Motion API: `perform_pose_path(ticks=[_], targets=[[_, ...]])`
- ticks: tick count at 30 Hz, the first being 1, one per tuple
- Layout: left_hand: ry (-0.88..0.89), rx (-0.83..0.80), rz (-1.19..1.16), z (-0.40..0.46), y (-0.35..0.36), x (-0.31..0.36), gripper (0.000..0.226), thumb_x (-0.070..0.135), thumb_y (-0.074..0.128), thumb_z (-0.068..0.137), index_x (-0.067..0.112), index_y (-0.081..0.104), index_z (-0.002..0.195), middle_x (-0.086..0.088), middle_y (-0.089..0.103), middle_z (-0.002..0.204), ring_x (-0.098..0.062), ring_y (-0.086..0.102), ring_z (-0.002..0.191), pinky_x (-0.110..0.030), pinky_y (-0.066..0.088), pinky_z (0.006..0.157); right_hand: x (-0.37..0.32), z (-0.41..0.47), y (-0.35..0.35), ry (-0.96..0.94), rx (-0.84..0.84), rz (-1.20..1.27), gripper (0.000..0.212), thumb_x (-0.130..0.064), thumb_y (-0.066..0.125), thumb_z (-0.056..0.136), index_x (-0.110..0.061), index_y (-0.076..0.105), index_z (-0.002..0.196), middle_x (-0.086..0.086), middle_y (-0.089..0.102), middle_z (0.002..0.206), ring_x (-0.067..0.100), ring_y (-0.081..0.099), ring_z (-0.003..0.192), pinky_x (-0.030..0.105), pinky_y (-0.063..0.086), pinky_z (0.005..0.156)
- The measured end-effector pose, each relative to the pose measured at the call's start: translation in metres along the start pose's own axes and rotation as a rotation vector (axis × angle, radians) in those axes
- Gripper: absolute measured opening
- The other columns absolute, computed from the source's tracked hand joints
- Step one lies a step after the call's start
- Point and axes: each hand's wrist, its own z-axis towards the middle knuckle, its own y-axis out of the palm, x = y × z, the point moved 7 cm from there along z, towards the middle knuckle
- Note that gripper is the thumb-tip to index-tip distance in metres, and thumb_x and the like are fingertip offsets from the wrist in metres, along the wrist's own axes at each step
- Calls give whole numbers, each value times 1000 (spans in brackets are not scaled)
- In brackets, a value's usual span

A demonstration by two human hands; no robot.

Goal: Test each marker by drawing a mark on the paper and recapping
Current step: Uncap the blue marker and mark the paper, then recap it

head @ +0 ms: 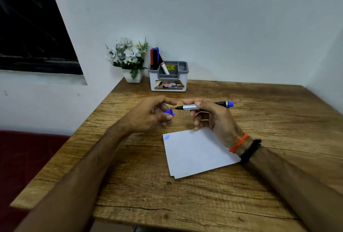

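Marker (202, 106) is held level in right hand (209, 116), fingers curled round barrel, tip bared leftward. Cap (168, 112) is pinched in left hand (150, 115), just beside tip, likely for recapping. Paper (196, 154) lies near, blue mark at far-left corner.

Above the white paper sheet (198, 153), the right hand (213, 115) grips an uncapped blue-ended marker (204, 106) while the left hand (150, 115) holds its blue plastic cap (168, 112).

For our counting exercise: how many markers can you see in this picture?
4, possibly more hidden: one uncapped blue-ended marker in the right hand, and three (red, blue, white-bodied) in the grey-and-white plastic organiser.
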Motion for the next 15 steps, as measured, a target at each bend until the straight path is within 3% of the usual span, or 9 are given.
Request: perform_pose_path(ticks=[5, 9, 12, 15], targets=[[-29, 46, -96, 1, -2, -2, 24, -1, 65, 85, 2, 61, 109, -10, 69, 90, -11, 69, 75, -22, 56, 67, 0, 1, -3, -22, 45, -25, 5, -14, 60, 91, -11, 62, 93, 7, 69, 69, 18, 58, 48, 26, 49, 45], [-19, 46, -109, 2, 2, 0, 22, -1, 67, 84, 3, 61, 105, -8, 69, 89, -4, 68, 72, -18, 55, 65, 0, 1, -1, -26, 32, -52, 8, -9, 57, 94, -11, 59, 86, 13, 74, 78, 18, 59, 47, 25, 48, 46], [7, 61, -117, 3, 2, 1, 18, 0, 66, 85, 6, 62, 101, -9, 69, 90, -7, 68, 73, -22, 56, 67, 3, 1, 1, -44, -7, -92, 4, -12, 63, 92, -9, 61, 91, 15, 76, 85, 16, 59, 47, 23, 48, 46], [31, 82, -97, 3, 0, 4, 18, 2, 67, 84, 5, 64, 101, -9, 70, 90, -9, 67, 73, -23, 55, 65, -1, 1, -2, -105, 26, -138, 15, -23, 70, 85, -9, 70, 93, 9, 73, 76, 14, 56, 47, 22, 47, 46]])
